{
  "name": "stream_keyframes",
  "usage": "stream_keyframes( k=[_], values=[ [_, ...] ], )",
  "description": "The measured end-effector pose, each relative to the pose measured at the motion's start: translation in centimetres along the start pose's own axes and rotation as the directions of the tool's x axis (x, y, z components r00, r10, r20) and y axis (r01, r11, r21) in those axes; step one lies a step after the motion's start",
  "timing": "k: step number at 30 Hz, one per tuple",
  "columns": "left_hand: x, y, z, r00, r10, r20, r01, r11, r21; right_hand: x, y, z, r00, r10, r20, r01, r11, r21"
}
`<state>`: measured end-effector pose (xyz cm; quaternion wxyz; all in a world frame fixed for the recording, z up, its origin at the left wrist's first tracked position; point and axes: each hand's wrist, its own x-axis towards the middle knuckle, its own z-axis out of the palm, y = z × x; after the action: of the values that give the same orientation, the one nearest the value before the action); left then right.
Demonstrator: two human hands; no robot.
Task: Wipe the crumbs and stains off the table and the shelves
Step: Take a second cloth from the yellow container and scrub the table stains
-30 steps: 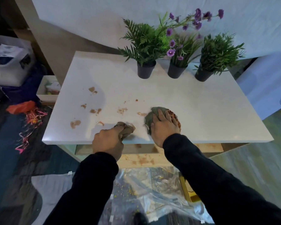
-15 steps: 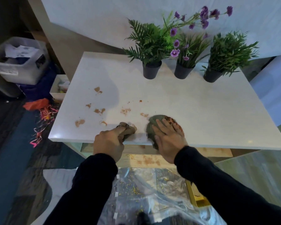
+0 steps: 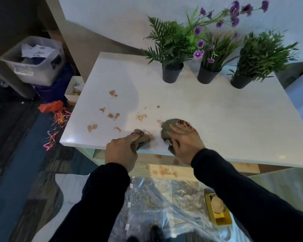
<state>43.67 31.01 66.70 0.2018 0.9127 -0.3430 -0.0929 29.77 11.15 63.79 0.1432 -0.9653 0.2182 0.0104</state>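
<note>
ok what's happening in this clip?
A person is wiping a white tabletop. The right hand presses flat on a grey-green cloth near the front edge; the left hand grips a crumpled brown rag beside it. Brown smears remain on the left half, and the wooden shelf below also looks stained. Three black-potted plants stand at the back.

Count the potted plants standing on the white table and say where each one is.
3, in a row along the table's far edge: a fern on the left, a purple-flowered plant in the middle, a bushy green plant on the right. None looks hidden.
</note>
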Motion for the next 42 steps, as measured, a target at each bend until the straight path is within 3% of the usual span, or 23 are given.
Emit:
stream_keyframes(
  k=[3, 9, 16, 21, 27, 32, 38, 42],
  values=[
    [-0.1, -0.4, 0.5, 0.999, 0.008, -0.040, -0.008, 1.000, 0.017, 2.8, 0.6, -0.1, 0.988, 0.111, -0.108, -0.099, 0.989, 0.114],
    [-0.2, -0.9, 1.6, 0.989, 0.025, -0.143, -0.033, 0.998, -0.054, 10.4, -1.8, -2.4, 0.947, 0.295, -0.125, -0.261, 0.937, 0.233],
    [-0.3, -1.1, 1.6, 0.989, 0.032, -0.147, -0.041, 0.997, -0.065, 2.9, -2.3, -0.5, 0.995, 0.037, -0.098, -0.029, 0.996, 0.081],
    [-0.4, -0.9, 1.4, 0.988, 0.004, -0.157, -0.022, 0.993, -0.113, 8.8, -1.4, -2.8, 0.978, 0.174, -0.110, -0.167, 0.983, 0.071],
    [-0.5, -1.0, 1.6, 0.983, 0.012, -0.184, -0.032, 0.993, -0.109, 4.2, -1.5, -1.5, 0.997, 0.068, -0.028, -0.067, 0.997, 0.024],
    [-0.5, -0.8, 1.3, 0.982, 0.005, -0.189, -0.034, 0.988, -0.151, 8.1, -1.3, -3.3, 0.988, 0.150, -0.046, -0.150, 0.988, -0.017],
    [-0.5, -1.1, 2.2, 0.978, 0.008, -0.208, -0.043, 0.986, -0.162, 4.7, -1.6, -1.7, 0.997, 0.076, -0.004, -0.076, 0.997, 0.011],
    [-0.6, -1.2, 2.2, 0.978, 0.010, -0.210, -0.047, 0.984, -0.174, 8.0, -1.9, -2.3, 0.991, 0.109, -0.076, -0.111, 0.993, -0.028]
  ],
)
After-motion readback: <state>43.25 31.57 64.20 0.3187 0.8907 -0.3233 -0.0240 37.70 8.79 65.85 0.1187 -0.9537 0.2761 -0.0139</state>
